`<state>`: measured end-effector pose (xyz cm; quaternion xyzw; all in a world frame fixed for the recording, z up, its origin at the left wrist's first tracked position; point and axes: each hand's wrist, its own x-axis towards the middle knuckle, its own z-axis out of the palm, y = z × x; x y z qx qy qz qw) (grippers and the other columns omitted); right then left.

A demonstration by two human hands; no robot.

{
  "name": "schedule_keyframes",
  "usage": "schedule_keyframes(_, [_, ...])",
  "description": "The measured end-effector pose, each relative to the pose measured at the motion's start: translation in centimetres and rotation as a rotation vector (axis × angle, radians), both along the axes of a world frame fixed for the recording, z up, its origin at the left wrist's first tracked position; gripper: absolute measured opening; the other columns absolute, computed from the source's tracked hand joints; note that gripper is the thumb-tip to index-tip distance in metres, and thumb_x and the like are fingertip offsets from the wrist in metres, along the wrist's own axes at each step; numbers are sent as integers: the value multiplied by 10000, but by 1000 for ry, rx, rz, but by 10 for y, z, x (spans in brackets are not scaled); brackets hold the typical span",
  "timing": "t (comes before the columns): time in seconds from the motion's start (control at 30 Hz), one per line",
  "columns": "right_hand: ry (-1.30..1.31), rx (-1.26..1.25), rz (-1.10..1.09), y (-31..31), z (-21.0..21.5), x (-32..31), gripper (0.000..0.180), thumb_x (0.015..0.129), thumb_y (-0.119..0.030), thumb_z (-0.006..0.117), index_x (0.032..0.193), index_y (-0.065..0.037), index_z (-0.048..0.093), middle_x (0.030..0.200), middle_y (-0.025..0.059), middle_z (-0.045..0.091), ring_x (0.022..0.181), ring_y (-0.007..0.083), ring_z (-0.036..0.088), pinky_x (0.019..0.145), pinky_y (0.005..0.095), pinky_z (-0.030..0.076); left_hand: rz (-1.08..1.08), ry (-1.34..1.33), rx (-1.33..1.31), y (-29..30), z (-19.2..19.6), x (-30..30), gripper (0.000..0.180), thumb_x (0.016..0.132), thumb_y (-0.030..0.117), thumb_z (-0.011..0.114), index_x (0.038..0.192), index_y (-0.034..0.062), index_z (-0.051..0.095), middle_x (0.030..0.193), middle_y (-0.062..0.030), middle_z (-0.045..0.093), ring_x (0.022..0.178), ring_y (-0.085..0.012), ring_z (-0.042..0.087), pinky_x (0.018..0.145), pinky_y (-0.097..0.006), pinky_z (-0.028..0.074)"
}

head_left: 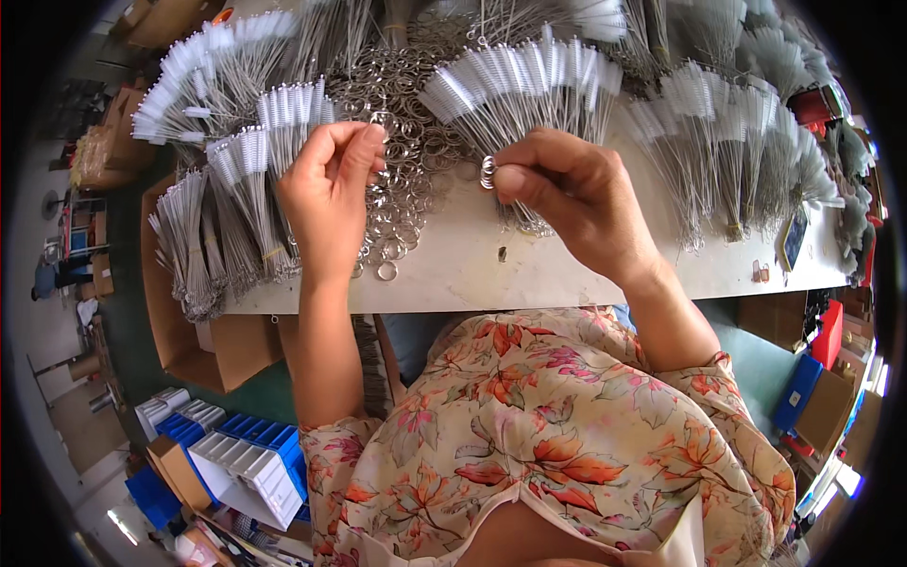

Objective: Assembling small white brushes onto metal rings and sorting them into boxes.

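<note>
My right hand (567,189) pinches a small metal ring (487,172) that carries a fan of thin wire brushes with white bristle tips (515,80). My left hand (329,189) hovers over a heap of loose metal rings (402,151), its fingertips closed on one ring at the top of the heap. Both hands are above the pale worktable (453,274).
Bundles of white-tipped wire brushes lie all around: at the left (203,80), lower left (194,241) and right (737,142). A single ring (387,271) lies near the table's front edge. Cardboard boxes (222,350) and blue and white bins (241,458) stand on the floor at left.
</note>
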<state>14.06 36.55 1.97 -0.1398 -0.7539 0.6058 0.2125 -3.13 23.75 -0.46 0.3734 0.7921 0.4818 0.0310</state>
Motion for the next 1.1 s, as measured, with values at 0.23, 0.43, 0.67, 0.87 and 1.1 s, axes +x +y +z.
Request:
schedule_keyframes(0.23, [254, 150, -1, -18, -2, -24, 83, 789, -75, 657, 851, -20, 648, 914, 94, 600, 781, 196, 613, 666, 275, 489, -253, -679, 592, -5, 3, 41, 163, 899, 151, 556, 862, -4, 594, 757, -45, 610, 613, -80, 542, 531, -200, 437])
schedule_keyframes(0.43, [358, 287, -17, -28, -3, -29, 94, 732, -28, 682, 822, -41, 658, 908, 93, 604, 761, 235, 624, 630, 292, 511, -213, -477, 615, -3, -3, 47, 123, 892, 76, 553, 938, -23, 609, 787, -20, 608, 689, -49, 522, 607, -177, 431])
schedule_keyframes(0.67, [543, 750, -110, -19, -13, -28, 193, 575, -48, 667, 767, -72, 659, 849, -3, 603, 632, 137, 608, 500, 255, 492, -463, -517, 606, -15, 15, 35, 200, 819, -51, 589, 1018, -58, 585, 976, -144, 628, 874, -151, 613, 757, -243, 513])
schedule_keyframes(0.87, [599, 882, 18, -20, -3, -27, 165, 589, -63, 669, 752, -42, 654, 830, 18, 594, 624, 152, 594, 513, 244, 495, -538, -512, 454, -26, 34, 32, 274, 760, -130, 586, 1029, -78, 585, 1025, -166, 607, 888, -185, 625, 766, -257, 527])
schedule_keyframes(1.1, [90, -497, 220, -11, 29, -21, 184, 859, -193, 622, 890, -13, 643, 759, 18, 637, 553, 35, 463, 472, 180, 373, -402, -131, 509, -31, 41, 39, 305, 719, -132, 609, 1021, -88, 598, 1009, -167, 612, 828, -198, 649, 736, -258, 543])
